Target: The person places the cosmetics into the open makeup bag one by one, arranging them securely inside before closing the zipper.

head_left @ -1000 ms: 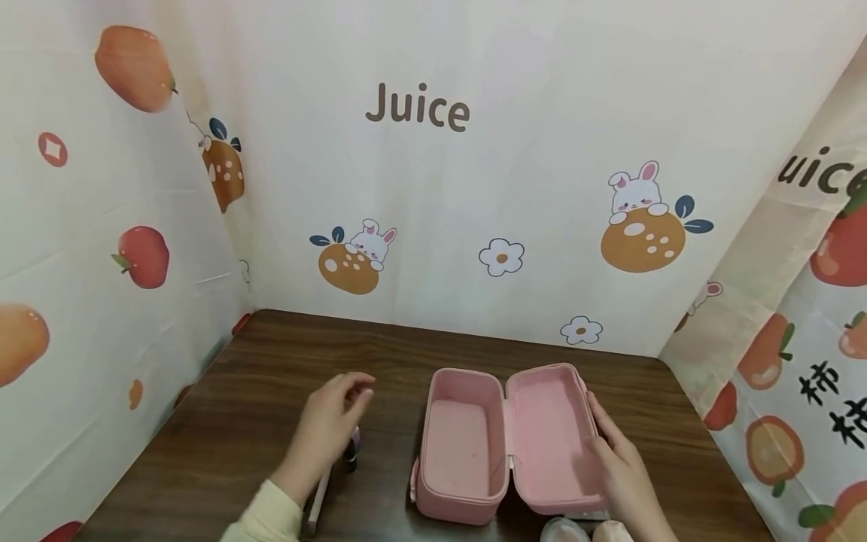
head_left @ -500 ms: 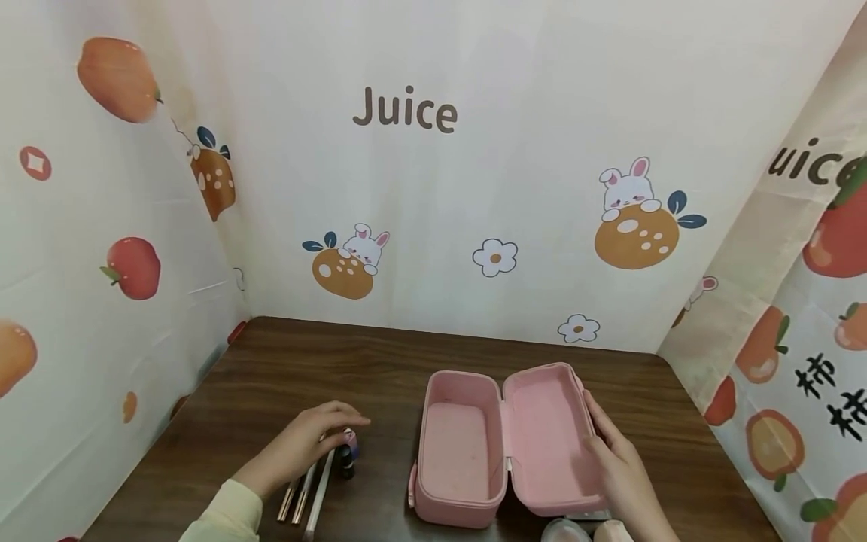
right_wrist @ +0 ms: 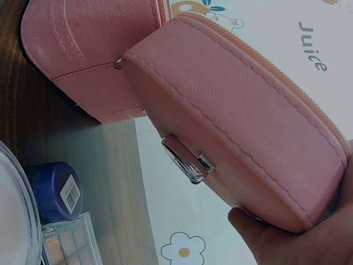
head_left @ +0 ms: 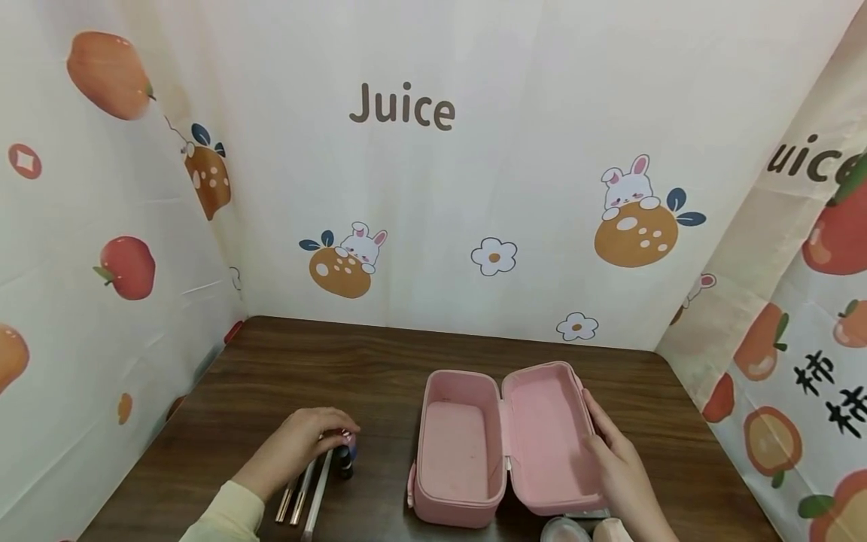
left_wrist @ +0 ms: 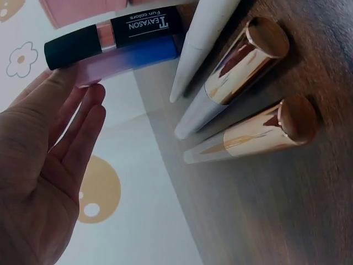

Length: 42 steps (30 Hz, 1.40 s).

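Observation:
My left hand (head_left: 298, 444) pinches the top of a pink-to-blue tube (left_wrist: 157, 51) between thumb and fingers. Against that tube stands a black-capped lip gloss (left_wrist: 144, 26) with white lettering. A pink zippered case (head_left: 455, 512) lies open, its box part bare inside. With my right hand (head_left: 626, 470) I grip the outer edge of its lid (head_left: 549, 436), thumb on the near side; the right wrist view shows the lid's outer face with a silver buckle (right_wrist: 187, 160).
Left of the lip gloss lie two white-and-gold sticks (left_wrist: 256, 132) and a longer white stick (left_wrist: 201, 41). At the right front are a round clear-lidded container (head_left: 565, 530), a blue jar (right_wrist: 55, 190) and a palette (right_wrist: 71, 243). Printed curtains (head_left: 433, 188) enclose the table.
My left hand has come down and to the left, its fingers closing on the top of the pink-to-blue tube. The right hand stays on the lid.

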Available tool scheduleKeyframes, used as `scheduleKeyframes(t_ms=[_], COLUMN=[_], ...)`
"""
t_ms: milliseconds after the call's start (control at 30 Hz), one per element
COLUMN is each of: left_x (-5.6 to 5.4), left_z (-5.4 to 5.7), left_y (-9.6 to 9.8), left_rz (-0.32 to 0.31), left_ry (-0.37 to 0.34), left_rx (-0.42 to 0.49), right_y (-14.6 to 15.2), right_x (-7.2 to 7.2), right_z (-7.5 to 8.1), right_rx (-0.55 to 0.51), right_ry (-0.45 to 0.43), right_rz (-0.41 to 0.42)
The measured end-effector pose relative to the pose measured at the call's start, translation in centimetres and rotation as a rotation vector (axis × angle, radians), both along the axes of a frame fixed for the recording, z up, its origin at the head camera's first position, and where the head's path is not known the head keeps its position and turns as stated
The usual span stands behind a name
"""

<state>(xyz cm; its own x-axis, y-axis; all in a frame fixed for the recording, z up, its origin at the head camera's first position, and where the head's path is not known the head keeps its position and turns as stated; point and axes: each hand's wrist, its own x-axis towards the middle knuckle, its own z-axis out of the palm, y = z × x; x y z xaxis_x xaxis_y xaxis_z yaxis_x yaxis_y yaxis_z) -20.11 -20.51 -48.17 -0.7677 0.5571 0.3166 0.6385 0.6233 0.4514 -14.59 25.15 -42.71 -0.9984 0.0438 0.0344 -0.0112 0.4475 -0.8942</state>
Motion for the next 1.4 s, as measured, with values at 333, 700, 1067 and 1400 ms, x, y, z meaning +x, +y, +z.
scheduleKeyframes(t_ms=[333,700,1067,1400], left_x=[0.1,-0.6,-1.9,-3.6], left_z=[-0.4,-1.3,0.4,4.0], left_y=[0.1,-0.1,0.0,3.0], left_rz=[0.063,0.114,0.167,0.134], left_ry=[-0.139,-0.179,-0.18,-0.112], left_rx=[-0.049,0.039,0.039,0.054], right_y=[0.1,0.1,0.0,0.0], right_x=[0.1,0.1,0.1,0.1], right_z=[-0.2,0.0,0.1,0.0], right_rx=[0.009,0.007,0.001,0.004], right_ry=[-0.004,-0.04,-0.009,0.008], right_rz=[-0.017,-0.027,-0.022,-0.018])
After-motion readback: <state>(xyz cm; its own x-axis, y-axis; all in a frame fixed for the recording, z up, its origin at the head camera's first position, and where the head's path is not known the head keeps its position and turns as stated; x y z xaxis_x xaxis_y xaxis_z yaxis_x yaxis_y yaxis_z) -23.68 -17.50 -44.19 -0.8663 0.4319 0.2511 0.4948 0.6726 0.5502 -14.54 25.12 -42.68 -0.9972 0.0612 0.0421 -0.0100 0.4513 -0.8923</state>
